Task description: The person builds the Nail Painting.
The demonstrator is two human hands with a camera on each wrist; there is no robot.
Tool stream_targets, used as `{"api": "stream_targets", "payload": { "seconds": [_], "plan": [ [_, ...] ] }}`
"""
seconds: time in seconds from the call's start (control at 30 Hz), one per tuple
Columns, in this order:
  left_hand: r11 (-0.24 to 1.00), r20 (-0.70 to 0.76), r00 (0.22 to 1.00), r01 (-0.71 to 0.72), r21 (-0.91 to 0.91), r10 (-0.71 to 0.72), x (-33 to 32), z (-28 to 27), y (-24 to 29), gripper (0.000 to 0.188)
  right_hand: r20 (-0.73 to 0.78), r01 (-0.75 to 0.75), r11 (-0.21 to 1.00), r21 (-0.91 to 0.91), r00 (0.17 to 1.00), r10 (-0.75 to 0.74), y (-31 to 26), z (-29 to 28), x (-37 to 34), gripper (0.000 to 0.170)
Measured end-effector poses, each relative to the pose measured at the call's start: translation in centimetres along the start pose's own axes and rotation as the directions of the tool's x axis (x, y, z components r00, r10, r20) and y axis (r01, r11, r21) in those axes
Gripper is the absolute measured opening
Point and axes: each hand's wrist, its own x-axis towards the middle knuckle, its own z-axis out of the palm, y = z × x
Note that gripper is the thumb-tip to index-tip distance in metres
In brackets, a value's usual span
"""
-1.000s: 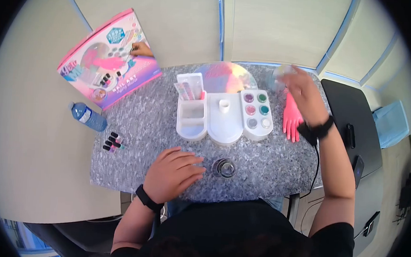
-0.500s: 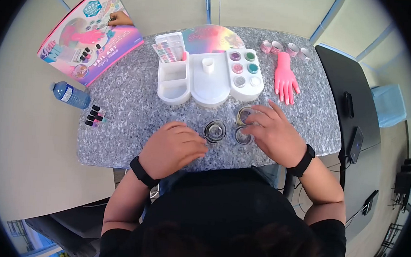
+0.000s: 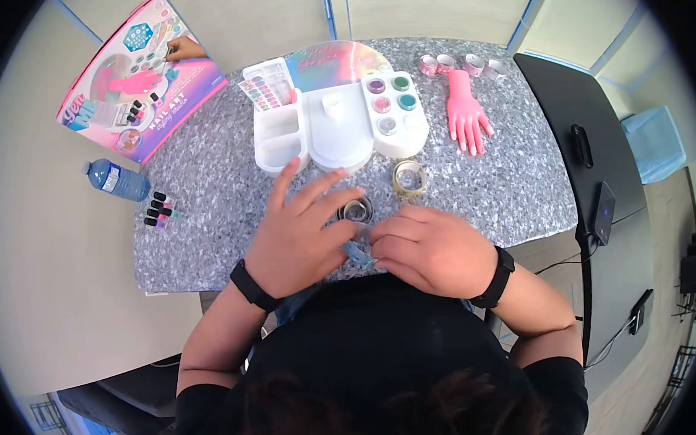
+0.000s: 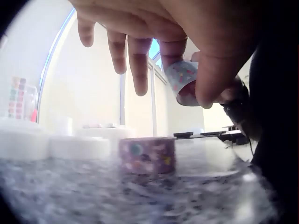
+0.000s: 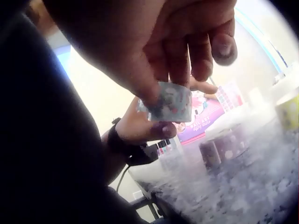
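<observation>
A light blue patterned tape roll [image 3: 358, 254] is held between both hands near the table's front edge; confetti-like spots show on the roll [image 4: 181, 77] in the left wrist view. The left hand [image 3: 299, 234] pinches it with thumb and index finger, its other fingers spread. From the other side the right hand [image 3: 437, 253] pinches the same roll [image 5: 170, 102] with thumb and fingers. Just beyond the hands a purple patterned roll [image 4: 147, 155] lies on the table, seen from above as a dark ring [image 3: 356, 210]. A yellowish roll [image 3: 408, 178] lies farther back to the right.
Behind stand a white tray unit [image 3: 341, 137] with glitter pots, a pink model hand [image 3: 467, 113] and several pink rolls [image 3: 474, 64]. To the left are a box [image 3: 141, 77], a water bottle [image 3: 119, 180] and small polish bottles [image 3: 157, 212] on the granite table [image 3: 195, 248].
The right hand came back from the far right with rolls, left the yellowish one on the table and moved left with the blue one. The left hand has risen and now pinches the blue roll too.
</observation>
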Motion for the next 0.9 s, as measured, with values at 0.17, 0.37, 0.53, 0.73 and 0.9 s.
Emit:
{"api": "stream_targets", "payload": {
  "seconds": [0.17,0.37,0.53,0.73,0.9],
  "plan": [
    [0.995,-0.076,0.993,0.092,0.047,-0.088,-1.2,0.1,-1.5,0.022,0.115,-0.038,0.995,-0.093,0.992,0.048,-0.3,1.9,0.2,0.018],
    [0.986,-0.144,0.981,0.146,0.087,-0.132,-2.1,0.2,-2.5,0.022,0.009,-0.062,0.951,-0.302,0.998,0.068,0.8,1.6,0.4,0.017],
    [0.975,-0.149,0.971,0.202,0.091,-0.187,-3.4,0.8,-3.3,0.025,0.046,-0.186,0.919,-0.348,0.976,0.214,0.9,1.5,-0.3,0.018],
    [0.952,-0.069,0.957,0.289,0.097,-0.283,-3.4,1.1,-3.5,0.033,0.052,-0.25,0.902,-0.352,0.957,0.286,1.9,2.2,-0.1,0.019],
    [0.951,-0.032,0.957,0.29,0.105,-0.289,-3.1,1.1,-3.2,0.053,0.028,-0.241,0.918,-0.316,0.964,0.263,2.3,2.3,0.7,0.02]
  ]
}}
